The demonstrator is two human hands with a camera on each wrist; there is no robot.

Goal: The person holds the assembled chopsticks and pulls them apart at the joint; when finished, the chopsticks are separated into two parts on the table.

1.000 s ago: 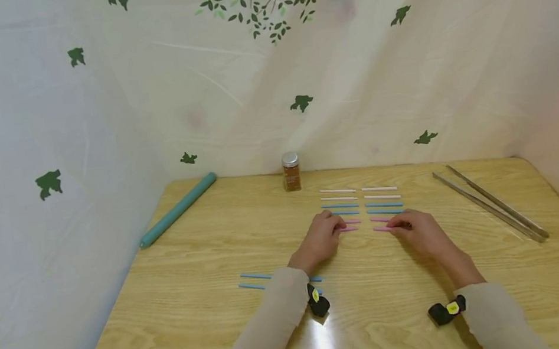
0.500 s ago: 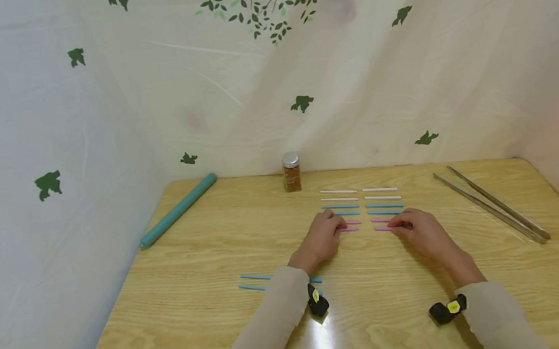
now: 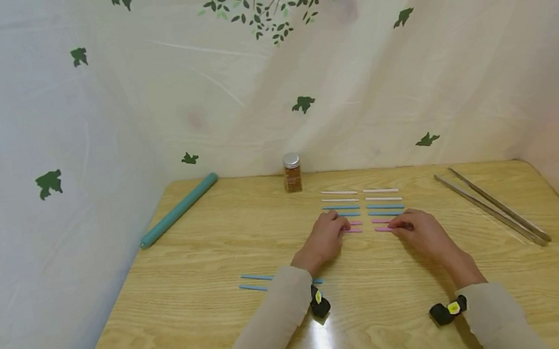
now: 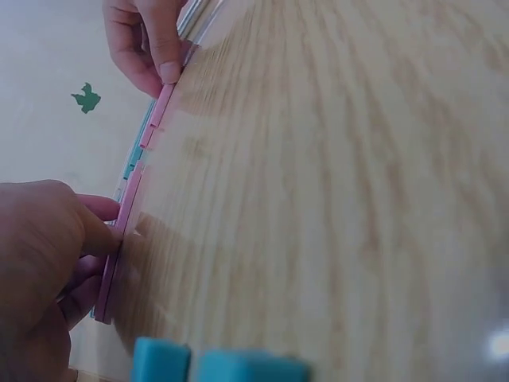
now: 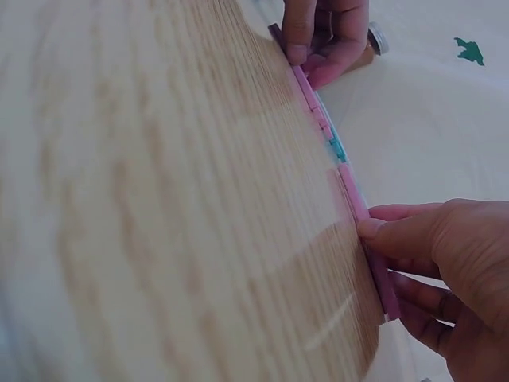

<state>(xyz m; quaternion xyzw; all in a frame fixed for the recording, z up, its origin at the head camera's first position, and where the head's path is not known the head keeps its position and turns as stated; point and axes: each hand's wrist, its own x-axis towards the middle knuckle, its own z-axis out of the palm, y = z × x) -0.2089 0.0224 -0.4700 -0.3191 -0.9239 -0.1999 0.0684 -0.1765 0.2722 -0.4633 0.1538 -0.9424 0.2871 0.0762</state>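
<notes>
My left hand (image 3: 323, 238) pinches the nearest pink stick (image 4: 130, 196) of the left column between thumb and fingers, and the stick lies along the table. Opposite it, my right hand (image 3: 422, 233) pinches the nearest pink stick (image 5: 355, 193) of the right column. A small gap separates the two sticks' inner ends. Behind them, in both columns, lie another pink pair, then blue sticks (image 3: 385, 207), then white sticks (image 3: 381, 190). The left hand partly covers the left column's pink and blue sticks.
More blue sticks (image 3: 255, 276) lie beneath the left forearm, partly hidden. A brown-filled jar (image 3: 293, 177) with a silver lid stands at the table's back edge. A long teal rod (image 3: 178, 211) lies at the left, metal tongs (image 3: 499, 208) at the right. Leaf-printed cloth hangs behind.
The left hand has shifted slightly rightward with its pink stick, closer to the right column. The right hand stays almost still, holding its stick.
</notes>
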